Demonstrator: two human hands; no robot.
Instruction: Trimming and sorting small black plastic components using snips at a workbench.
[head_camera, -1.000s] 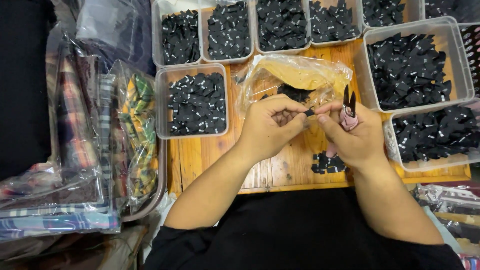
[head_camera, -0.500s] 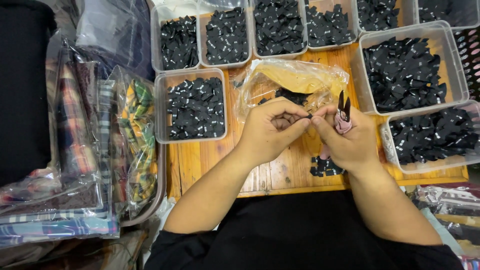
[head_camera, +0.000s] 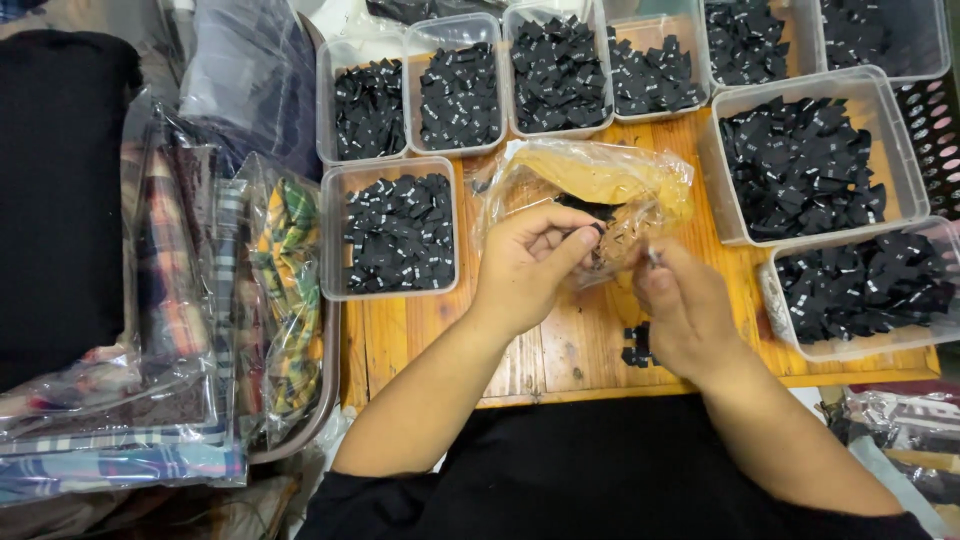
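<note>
While both hands meet over the crinkled clear plastic bag (head_camera: 600, 190), left hand (head_camera: 530, 262) pinches a small black fabric label (head_camera: 597, 228); right hand (head_camera: 680, 310) is closed, contents unclear; loose black labels (head_camera: 637, 345) lie just below

Clear tubs (head_camera: 400, 290) full of small black labels sit along the back and right edges of the wooden desk (head_camera: 430, 340). Bagged checked cloth (head_camera: 285, 300) lies piled off its left edge.
</note>
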